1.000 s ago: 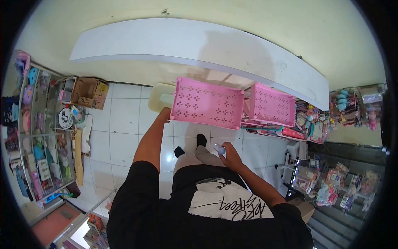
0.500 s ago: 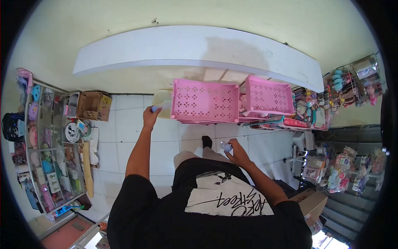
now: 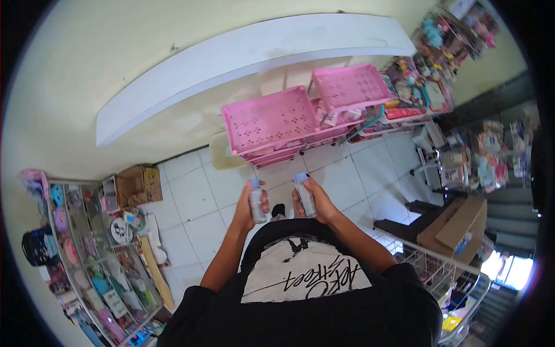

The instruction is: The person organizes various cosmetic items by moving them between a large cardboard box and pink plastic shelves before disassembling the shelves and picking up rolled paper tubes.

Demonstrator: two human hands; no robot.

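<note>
My left hand (image 3: 247,207) is wrapped round a small clear bottle (image 3: 258,203) with a blue-violet cap, held upright in front of my body. A second, similar bottle (image 3: 304,196) with the same colour of cap is gripped in my right hand (image 3: 319,201), tilted slightly. The two bottles are side by side and apart from each other. Beyond them stands a pink rack with an empty-looking top tray (image 3: 270,120), and a pale yellow bin (image 3: 224,155) sits beside it on the floor.
A white shelf (image 3: 248,58) runs along the wall above the rack. Glass shelving (image 3: 95,254) with goods and a cardboard box (image 3: 137,186) are at left. At right are a wire basket (image 3: 425,263), an open carton (image 3: 454,228) and hanging goods (image 3: 485,156).
Both hands have come in close together in front of my body, each with its bottle. My left hand has left the spot by the yellow bin. The whole view has turned and tilted.
</note>
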